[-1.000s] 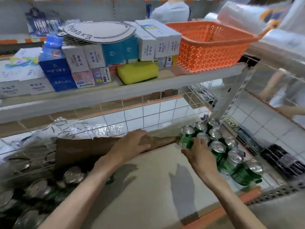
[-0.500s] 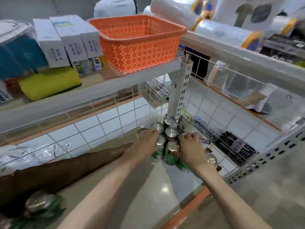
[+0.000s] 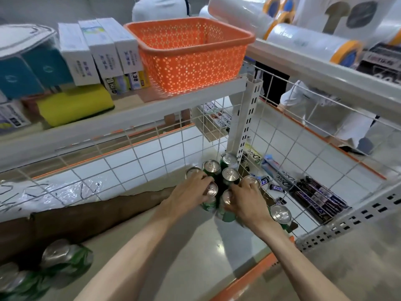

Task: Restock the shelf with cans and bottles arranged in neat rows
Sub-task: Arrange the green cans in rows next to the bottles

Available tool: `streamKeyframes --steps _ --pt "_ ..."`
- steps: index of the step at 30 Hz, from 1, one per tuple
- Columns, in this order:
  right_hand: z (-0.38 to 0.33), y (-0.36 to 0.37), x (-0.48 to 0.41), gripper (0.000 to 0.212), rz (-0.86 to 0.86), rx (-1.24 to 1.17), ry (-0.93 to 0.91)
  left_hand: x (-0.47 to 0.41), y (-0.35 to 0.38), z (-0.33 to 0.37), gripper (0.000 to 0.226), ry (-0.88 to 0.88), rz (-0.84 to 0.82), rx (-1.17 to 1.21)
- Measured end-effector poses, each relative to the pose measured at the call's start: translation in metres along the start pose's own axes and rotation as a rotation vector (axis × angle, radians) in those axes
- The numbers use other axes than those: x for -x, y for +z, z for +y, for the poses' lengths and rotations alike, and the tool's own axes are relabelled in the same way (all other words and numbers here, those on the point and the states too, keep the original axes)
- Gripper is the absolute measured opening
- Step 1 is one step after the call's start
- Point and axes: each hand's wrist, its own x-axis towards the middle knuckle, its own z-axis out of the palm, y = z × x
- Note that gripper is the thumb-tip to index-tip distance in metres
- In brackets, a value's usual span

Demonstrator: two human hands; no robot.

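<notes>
Clearly, your left hand and right hand both curl around green cans, bunching them into the shelf corner, likely for tight rows.

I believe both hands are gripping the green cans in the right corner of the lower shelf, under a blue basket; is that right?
Not quite: the head view shows the basket is orange, not blue. The left hand and right hand do grip the green cans in that corner.
</notes>
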Motion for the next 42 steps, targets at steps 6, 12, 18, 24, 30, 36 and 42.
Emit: streamKeyframes --steps 6,12,18,24,30,36,42 --pt "-0.013 -0.024 0.019 0.046 -0.107 -0.224 -0.123 0.067 -0.042 -0.007 0.040 -0.049 0.013 0.172" --pt "-0.054 -0.042 0.041 0.052 -0.218 -0.209 -0.317 0.147 -0.070 -0.028 0.041 -0.295 0.009 0.317" --pt "-0.127 -0.031 0.075 0.055 -0.247 -0.116 -0.456 0.255 -0.072 -0.061 0.037 -0.480 0.084 0.320" --pt "-0.204 -0.010 0.123 0.037 -0.172 -0.021 -0.438 0.353 -0.075 -0.073 0.038 -0.579 0.158 0.322" --pt "-0.258 0.015 0.162 0.054 -0.004 0.032 -0.416 0.420 -0.069 -0.079 0.036 -0.693 0.206 0.257" --pt "-0.300 0.029 0.187 0.060 0.038 -0.008 -0.374 0.462 -0.066 -0.081 0.032 -0.740 0.221 0.290" --pt "-0.318 0.042 0.193 0.056 0.016 -0.009 -0.357 0.479 -0.064 -0.087 0.025 -0.733 0.282 0.307"
